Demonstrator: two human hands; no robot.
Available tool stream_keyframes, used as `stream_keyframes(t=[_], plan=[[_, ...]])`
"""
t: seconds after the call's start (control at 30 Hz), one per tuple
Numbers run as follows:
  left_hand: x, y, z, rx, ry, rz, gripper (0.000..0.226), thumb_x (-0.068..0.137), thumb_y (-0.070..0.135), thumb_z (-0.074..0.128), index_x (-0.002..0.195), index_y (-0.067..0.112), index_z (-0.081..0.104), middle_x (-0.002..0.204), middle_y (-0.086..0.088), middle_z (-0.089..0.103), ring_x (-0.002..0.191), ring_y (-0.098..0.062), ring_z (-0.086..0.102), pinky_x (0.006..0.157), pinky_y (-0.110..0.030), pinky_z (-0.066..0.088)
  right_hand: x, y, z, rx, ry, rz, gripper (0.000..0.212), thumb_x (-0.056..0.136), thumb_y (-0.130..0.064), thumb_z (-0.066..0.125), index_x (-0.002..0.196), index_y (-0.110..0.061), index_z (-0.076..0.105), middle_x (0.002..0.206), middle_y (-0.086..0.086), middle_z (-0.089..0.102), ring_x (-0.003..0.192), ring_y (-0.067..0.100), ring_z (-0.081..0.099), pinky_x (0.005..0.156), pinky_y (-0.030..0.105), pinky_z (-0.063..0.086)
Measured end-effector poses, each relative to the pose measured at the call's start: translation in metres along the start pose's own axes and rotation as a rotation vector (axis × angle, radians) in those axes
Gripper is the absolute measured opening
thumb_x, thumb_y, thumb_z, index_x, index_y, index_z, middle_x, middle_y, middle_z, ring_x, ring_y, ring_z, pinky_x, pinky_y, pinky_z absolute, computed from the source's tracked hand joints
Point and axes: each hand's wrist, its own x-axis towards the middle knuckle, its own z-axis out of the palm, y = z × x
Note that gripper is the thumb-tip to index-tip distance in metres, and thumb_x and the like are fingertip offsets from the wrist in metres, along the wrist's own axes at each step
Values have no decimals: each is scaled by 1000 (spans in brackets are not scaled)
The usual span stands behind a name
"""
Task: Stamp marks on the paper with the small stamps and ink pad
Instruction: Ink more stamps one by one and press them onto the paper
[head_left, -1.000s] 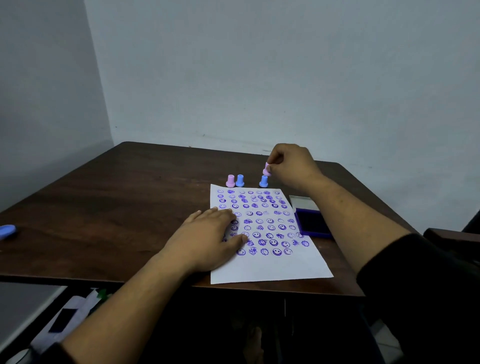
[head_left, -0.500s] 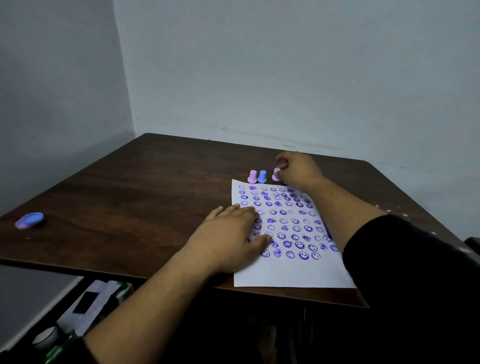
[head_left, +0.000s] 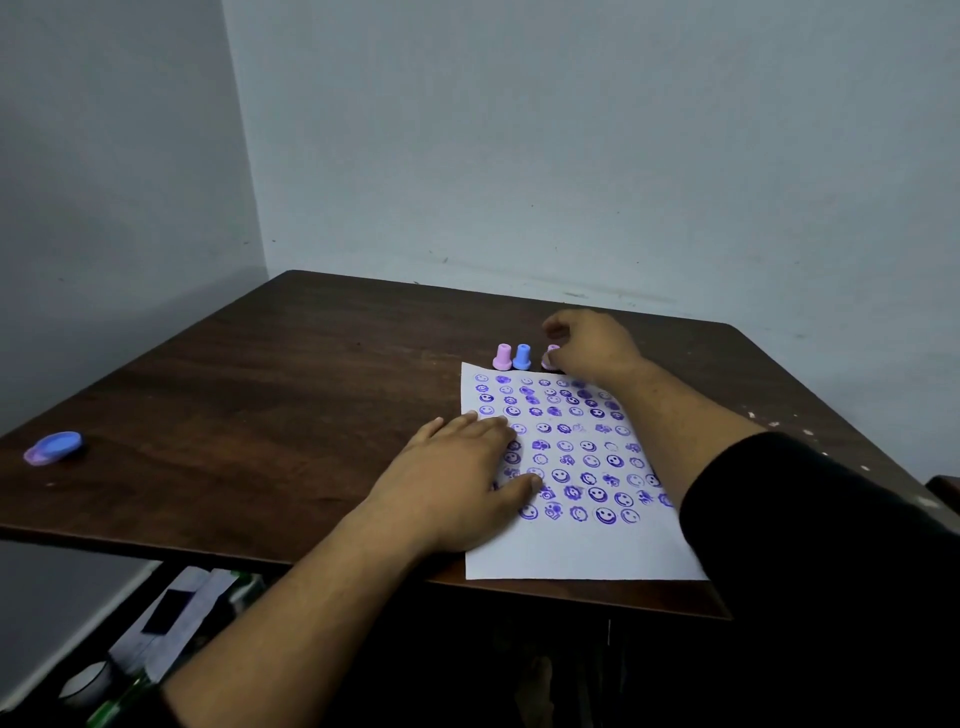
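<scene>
A white paper (head_left: 582, 551) covered with rows of purple smiley marks lies at the table's near edge. My left hand (head_left: 457, 483) rests flat on its left side, fingers spread. Just beyond the paper's top edge stand a pink stamp (head_left: 502, 357) and a blue stamp (head_left: 522, 356). To their right a second pink stamp (head_left: 549, 357) stands on the table with the thumb and fingers of my right hand (head_left: 592, 345) still on it. My right forearm crosses the paper's right side and hides the ink pad.
The dark wooden table (head_left: 291, 395) sits in a corner between two pale walls. A small blue and pink oval object (head_left: 54, 447) lies near the table's left edge. Boxes and bottles (head_left: 171, 618) sit on the floor below left.
My right hand has lowered the pink stamp from the air onto the table beside the other stamps. My view has swung to the left. My left hand stays on the paper.
</scene>
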Motion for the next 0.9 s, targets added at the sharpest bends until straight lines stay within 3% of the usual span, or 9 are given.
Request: stream_keyframes(t=[0.2, 0.4, 0.6, 0.67, 0.73, 0.8, 0.9], plan=[[0, -2, 1, -1, 9, 1, 73, 90, 73, 35, 150, 31, 37, 162, 11, 32, 150, -13, 21, 122, -42, 12, 0, -16, 4, -21, -9, -126, 30, 85, -31, 75, 114, -35, 76, 118, -13, 78, 114, 13, 69, 114, 41, 44], [1, -3, 3, -5, 20, 5, 74, 88, 75, 33, 149, 33, 38, 161, 11, 33, 150, -13, 21, 122, -41, 12, 1, -24, 10, -64, -36, -168, 18, 85, -31, 80, 103, -31, 77, 95, -13, 75, 102, 14, 71, 111, 42, 45], [1, -3, 4, 0, 26, 5, 73, 89, 75, 34, 149, 33, 38, 161, 12, 32, 150, -13, 21, 122, -41, 12, -3, -29, 9, -27, 39, -160, 13, 90, -23, 73, 101, -29, 76, 99, -7, 79, 101, 19, 71, 106, 43, 49], [0, -2, 4, 0, 28, 6, 73, 90, 74, 35, 150, 32, 38, 162, 12, 32, 150, -13, 21, 122, -42, 13, -7, -29, 4, 29, 73, -142, 12, 89, -22, 74, 100, -28, 76, 97, -8, 79, 98, 18, 72, 101, 42, 53], [0, -2, 4, 2, 29, 9, 73, 90, 73, 35, 150, 31, 38, 162, 11, 32, 150, -14, 21, 122, -42, 13, -11, -27, -3, 121, 79, -115, 13, 88, -19, 72, 95, -28, 75, 87, -12, 80, 82, 16, 78, 89, 38, 59], [0, 0, 3, 2, 26, 15, 72, 91, 73, 36, 150, 31, 38, 161, 11, 32, 150, -14, 21, 121, -42, 13, -21, -22, -15, 207, 83, -74, 17, 87, -15, 69, 87, -31, 71, 71, -18, 78, 66, 9, 78, 74, 31, 60], [1, -5, 0, 3, 35, 7, 71, 91, 73, 37, 148, 31, 40, 159, 11, 36, 148, -14, 25, 120, -41, 15, -37, -16, -29, 276, 152, -90, 20, 86, -12, 69, 82, -32, 71, 67, -23, 75, 60, -8, 72, 63, 14, 54]])
